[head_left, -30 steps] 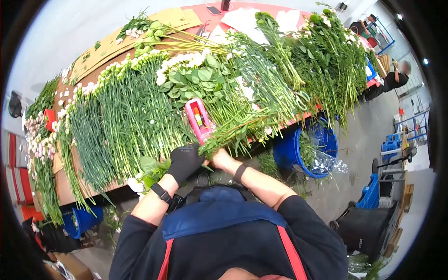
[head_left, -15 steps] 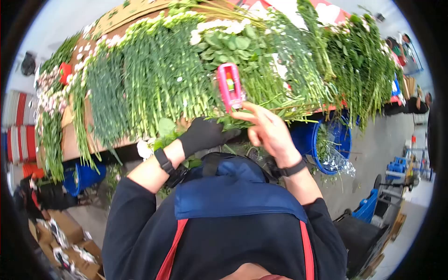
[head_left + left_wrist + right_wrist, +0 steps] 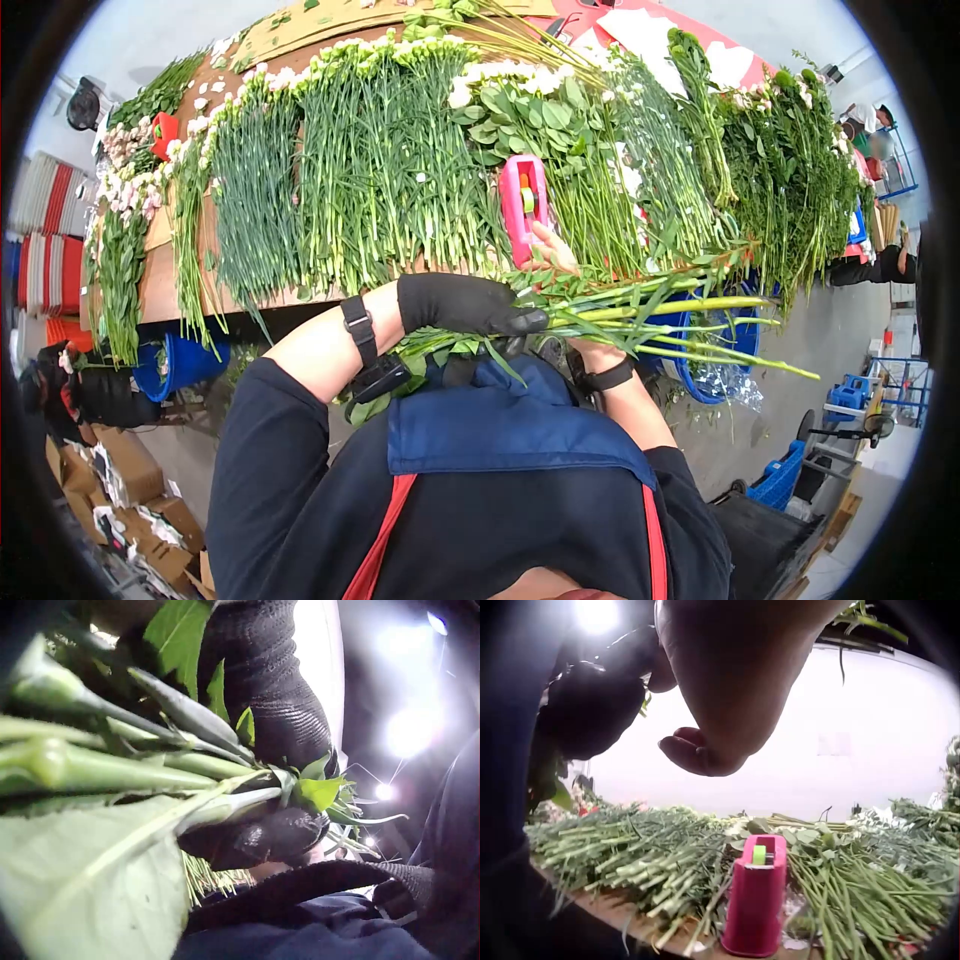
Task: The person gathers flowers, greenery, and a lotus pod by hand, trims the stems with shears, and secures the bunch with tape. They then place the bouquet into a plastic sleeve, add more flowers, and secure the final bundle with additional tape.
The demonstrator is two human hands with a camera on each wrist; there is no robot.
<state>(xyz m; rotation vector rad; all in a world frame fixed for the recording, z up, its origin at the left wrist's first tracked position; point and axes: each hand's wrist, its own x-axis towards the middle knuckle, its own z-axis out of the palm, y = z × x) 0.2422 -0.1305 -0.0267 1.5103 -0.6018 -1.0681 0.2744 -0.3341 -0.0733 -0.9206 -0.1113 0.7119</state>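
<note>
My left hand [image 3: 465, 305], in a black glove, grips a bundle of green stems [image 3: 690, 312] held sideways in front of my chest. Their thick bare ends point right, and leaves hang below the glove. Close up in the left wrist view, gloved fingers [image 3: 262, 697] wrap round the stems, with a large pale leaf [image 3: 90, 877] in front. My bare right hand [image 3: 555, 250] is behind the bundle, its palm hidden by stems. Its fingers bend loosely in the right wrist view, with nothing visible in them. Just beyond stands a pink tape dispenser [image 3: 519, 242] at the table edge.
Rows of long-stemmed flowers [image 3: 390, 180] cover the table, with leafy white blooms [image 3: 535, 105] behind the dispenser. Blue buckets [image 3: 185, 372] stand beneath the table edge. Cardboard boxes [image 3: 130, 465] lie at lower left, and people [image 3: 885, 265] are at far right.
The right hand went from beside the left to over the dispenser's near end, then behind the stems. The left hand raised the bundle and turned its bare ends to the right.
</note>
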